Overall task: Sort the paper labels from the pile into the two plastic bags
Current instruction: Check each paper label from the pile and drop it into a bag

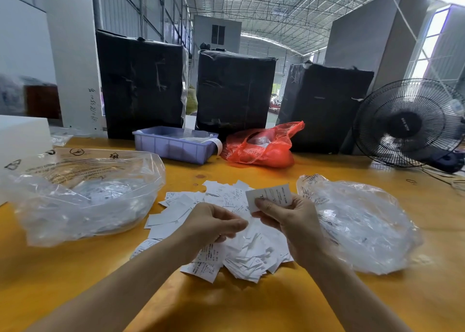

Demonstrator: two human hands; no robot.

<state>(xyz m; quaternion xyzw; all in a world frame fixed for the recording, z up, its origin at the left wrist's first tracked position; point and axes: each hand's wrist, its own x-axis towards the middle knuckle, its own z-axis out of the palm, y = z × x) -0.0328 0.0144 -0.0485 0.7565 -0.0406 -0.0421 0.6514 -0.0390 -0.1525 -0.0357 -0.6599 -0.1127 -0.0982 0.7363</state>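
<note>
Now: right hand (289, 221) fingers pinch label (270, 195) | left hand (214, 223) curled, empty | pile (241, 251) beneath

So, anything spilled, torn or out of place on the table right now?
Nothing stands out. The labels lie in one loose pile between the two clear bags, none over the table edge. The right hand pinches one label. A paper strip hangs over the blue bin rim, nothing more.

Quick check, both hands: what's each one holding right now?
Left hand: fingers curled over the label pile; whether it pinches a label cannot be told.
Right hand: pinching one paper label, held up.
</note>
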